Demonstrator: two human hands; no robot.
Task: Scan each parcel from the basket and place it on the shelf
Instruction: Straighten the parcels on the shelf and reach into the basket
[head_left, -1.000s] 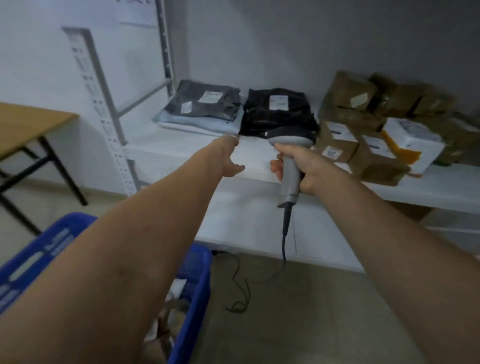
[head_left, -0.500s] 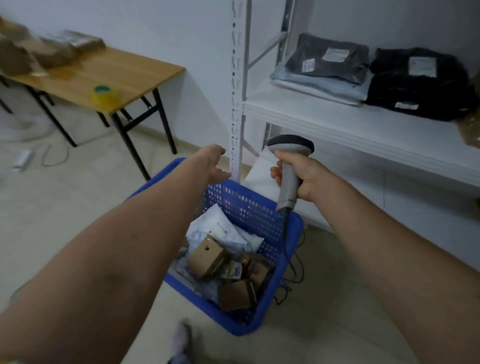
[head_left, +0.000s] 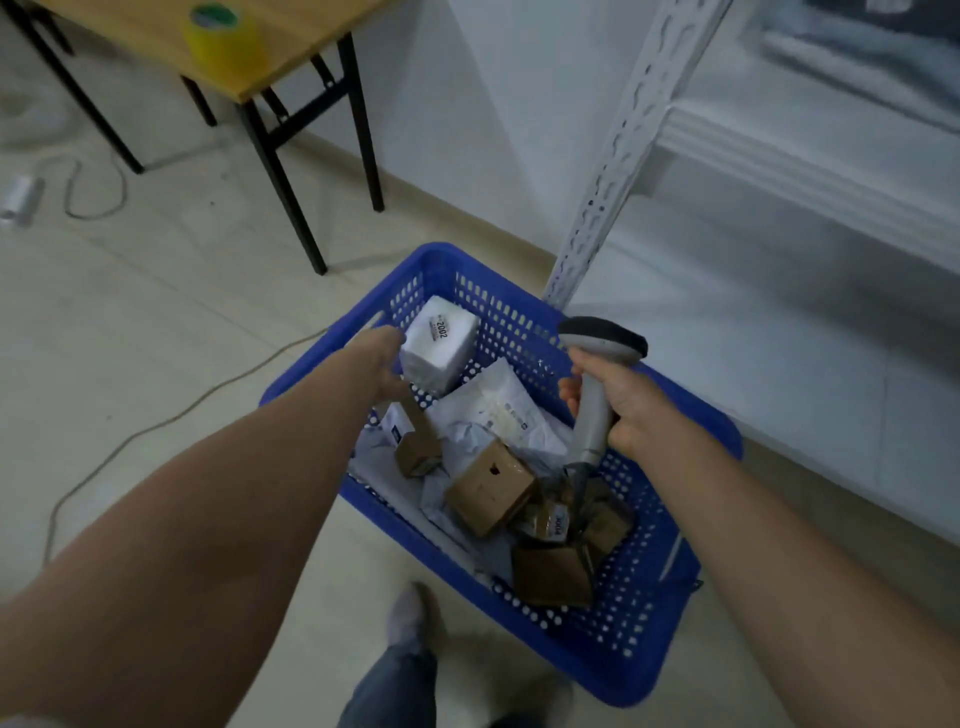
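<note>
The blue basket (head_left: 613, 631) sits on the floor at about 6 o'clock in the view, its far rim toward 12, with the white shelf (head_left: 800, 156) rising at 1 to 2 o'clock just past the basket's far corner. The left hand (head_left: 382, 364) reaches into the basket's 11 o'clock corner and meets the side of a white parcel (head_left: 439, 349) labelled 2002, which stands tilted against the perforated wall. The fingers are hidden behind the hand and the parcel, so I cannot tell whether they grip it or only touch it. The right hand (head_left: 621, 402) hangs over the basket's 2 o'clock side, wrapped tight around the handle of a grey scanner (head_left: 597, 389) whose dark head points toward 12 and whose cable drops into the basket.

Inside the basket lie a white mailer (head_left: 498, 408) at centre, a small brown box (head_left: 418, 452) at 9 o'clock of it, a larger brown box (head_left: 491, 488) at 6 o'clock, and more brown boxes toward 5 o'clock.

A wooden table (head_left: 270, 57) with black legs stands at 11 o'clock, bearing a yellow tape roll (head_left: 223, 36). A cable (head_left: 156, 426) trails across the floor at 9 o'clock.
</note>
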